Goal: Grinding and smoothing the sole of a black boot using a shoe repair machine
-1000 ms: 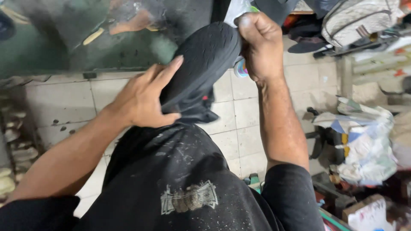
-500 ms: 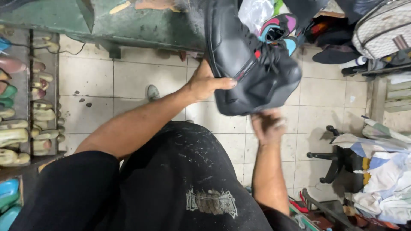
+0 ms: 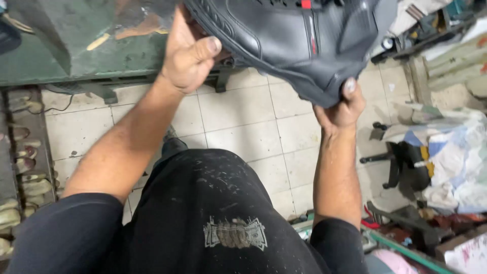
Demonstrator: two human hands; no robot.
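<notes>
The black shoe (image 3: 299, 40) hangs in the air above the tiled floor (image 3: 238, 122), left hand (image 3: 187, 56) gripping its heel end and right hand (image 3: 341, 106) pinching its toe edge, a thin hold that could slip and drop it.

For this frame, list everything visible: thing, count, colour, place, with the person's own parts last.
shoe: one, black with small red accents, held up at top centre
workbench: one, worn green, top left
floor tiles: many, off-white, centre
shoe lasts: several, pale and tan, racked along the left edge
cloth heap: one pile, white and blue, right
metal stand: one, black, beside the cloth heap
apron: one, black and dusty with a pale print, bottom centre
left hand: gripping one end of the shoe
right hand: holding the shoe's other end from below
</notes>
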